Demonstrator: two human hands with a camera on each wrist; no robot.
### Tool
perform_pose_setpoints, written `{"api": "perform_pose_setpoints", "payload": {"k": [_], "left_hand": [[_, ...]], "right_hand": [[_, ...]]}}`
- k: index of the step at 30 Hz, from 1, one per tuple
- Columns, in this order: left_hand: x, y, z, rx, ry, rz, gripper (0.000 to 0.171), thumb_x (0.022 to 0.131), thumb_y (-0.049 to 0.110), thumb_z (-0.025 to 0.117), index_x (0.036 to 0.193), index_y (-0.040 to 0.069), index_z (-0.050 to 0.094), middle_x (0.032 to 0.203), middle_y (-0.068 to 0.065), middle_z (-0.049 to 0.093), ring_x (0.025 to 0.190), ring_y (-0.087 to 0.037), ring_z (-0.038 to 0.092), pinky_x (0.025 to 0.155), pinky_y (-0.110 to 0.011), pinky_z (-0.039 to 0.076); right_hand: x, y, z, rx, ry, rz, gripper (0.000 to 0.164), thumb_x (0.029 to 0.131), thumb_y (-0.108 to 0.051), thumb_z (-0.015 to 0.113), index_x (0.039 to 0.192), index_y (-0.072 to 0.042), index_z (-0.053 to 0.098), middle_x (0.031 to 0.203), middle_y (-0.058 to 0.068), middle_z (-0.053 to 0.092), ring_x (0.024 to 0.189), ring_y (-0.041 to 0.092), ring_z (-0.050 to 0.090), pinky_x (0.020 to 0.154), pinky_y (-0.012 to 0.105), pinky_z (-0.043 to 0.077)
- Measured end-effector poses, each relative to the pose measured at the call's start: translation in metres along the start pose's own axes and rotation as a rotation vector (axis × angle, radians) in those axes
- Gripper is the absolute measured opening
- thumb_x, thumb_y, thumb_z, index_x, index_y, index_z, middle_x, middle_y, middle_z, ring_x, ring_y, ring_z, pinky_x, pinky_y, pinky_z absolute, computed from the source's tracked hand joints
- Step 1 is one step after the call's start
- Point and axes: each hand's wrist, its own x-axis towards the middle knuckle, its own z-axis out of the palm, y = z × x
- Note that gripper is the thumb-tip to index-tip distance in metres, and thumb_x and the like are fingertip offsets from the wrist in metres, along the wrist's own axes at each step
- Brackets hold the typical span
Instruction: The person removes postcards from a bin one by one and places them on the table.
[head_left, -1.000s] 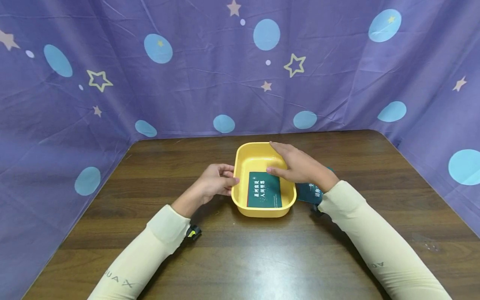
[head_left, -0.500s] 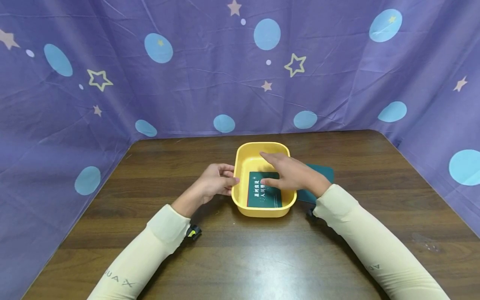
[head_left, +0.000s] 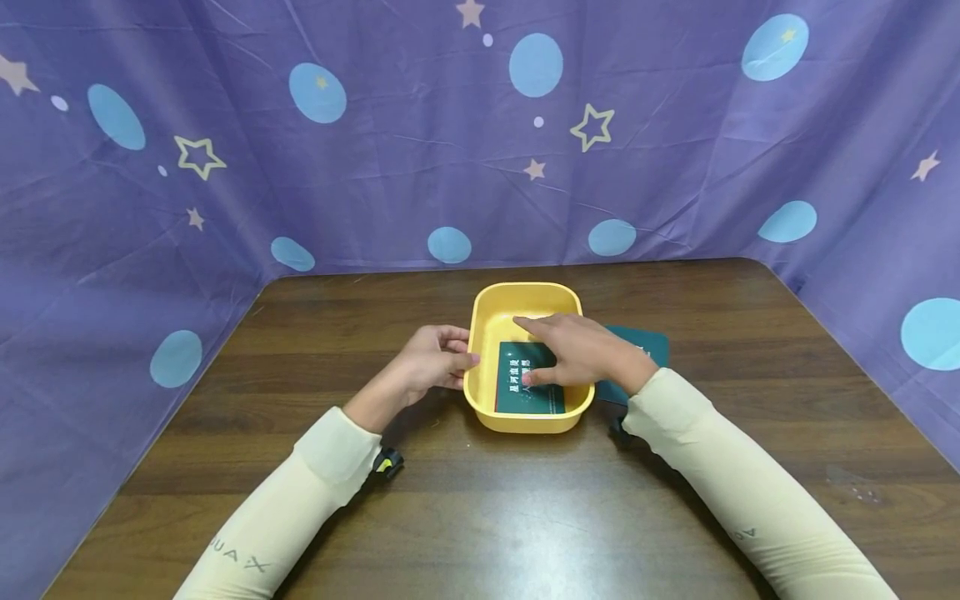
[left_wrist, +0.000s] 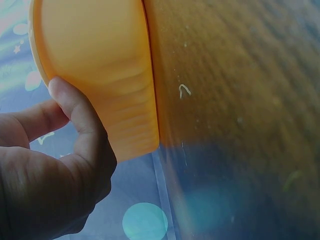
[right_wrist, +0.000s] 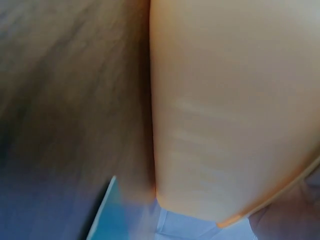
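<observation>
A yellow plastic basin (head_left: 491, 321) stands on the table with a dark green booklet (head_left: 510, 400) lying flat in its near half. The booklet bears white Chinese characters and a thin red left edge. My left hand (head_left: 431, 360) grips the basin's left wall, thumb over the rim; in the left wrist view the thumb bends onto the rim. My right hand (head_left: 581, 350) reaches over the right wall, fingers extended, its thumb overlapping the booklet's upper right part. Past that wall a second dark green booklet or card (head_left: 648, 340) lies on the table, partly hidden by the right hand and wrist.
The brown wooden table (head_left: 337, 308) runs back to a purple curtain (head_left: 390, 167) printed with stars and blue ovals. A black wrist device (head_left: 390, 463) shows at the left cuff. Small clear specks (head_left: 862, 492) lie on the table at the right.
My right hand has moved left and toward me, from the basin's right rim to over the booklet inside. More of the second green piece now shows. The left hand stays on the basin.
</observation>
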Motion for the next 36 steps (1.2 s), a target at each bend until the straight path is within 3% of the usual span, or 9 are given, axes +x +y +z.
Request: {"api": "perform_pose_setpoints", "payload": {"k": [12, 22, 30, 36], "left_hand": [[0.0006, -0.0011, 0.0010, -0.006, 0.001, 0.003, 0.048, 0.094, -0.003, 0.069, 0.138, -0.007, 0.052, 0.101, -0.008, 0.058, 0.070, -0.018, 0.061, 0.061, -0.028, 0.062], [-0.0004, -0.0006, 0.0011, -0.003, 0.003, 0.003, 0.049, 0.094, -0.003, 0.069, 0.139, -0.008, 0.051, 0.101, -0.009, 0.057, 0.070, -0.018, 0.061, 0.060, -0.028, 0.061], [-0.0012, -0.0005, 0.0012, -0.006, 0.003, 0.015, 0.048, 0.093, -0.004, 0.069, 0.137, -0.009, 0.051, 0.099, -0.008, 0.057, 0.068, -0.016, 0.059, 0.059, -0.027, 0.061], [-0.0008, -0.0008, 0.0012, -0.005, 0.001, 0.016, 0.047, 0.093, -0.003, 0.069, 0.137, -0.008, 0.053, 0.099, -0.008, 0.058, 0.069, -0.017, 0.060, 0.059, -0.027, 0.061]], "right_hand": [[0.0011, -0.0041, -0.0006, -0.119, -0.090, 0.033, 0.110, 0.076, -0.080, 0.070, 0.160, -0.017, 0.037, 0.146, 0.009, 0.057, 0.129, 0.030, 0.054, 0.112, 0.054, 0.041], [0.0040, -0.0071, -0.0005, -0.184, -0.157, 0.045, 0.109, 0.075, -0.079, 0.072, 0.159, -0.018, 0.038, 0.135, 0.006, 0.064, 0.118, 0.024, 0.060, 0.108, 0.052, 0.041], [0.0042, -0.0084, -0.0014, -0.172, -0.157, 0.051, 0.109, 0.074, -0.078, 0.073, 0.158, -0.018, 0.039, 0.139, 0.006, 0.062, 0.122, 0.024, 0.059, 0.107, 0.053, 0.041], [0.0031, -0.0072, -0.0006, -0.162, -0.125, 0.048, 0.110, 0.074, -0.077, 0.075, 0.159, -0.017, 0.038, 0.145, 0.010, 0.056, 0.130, 0.031, 0.053, 0.113, 0.055, 0.039]]}}
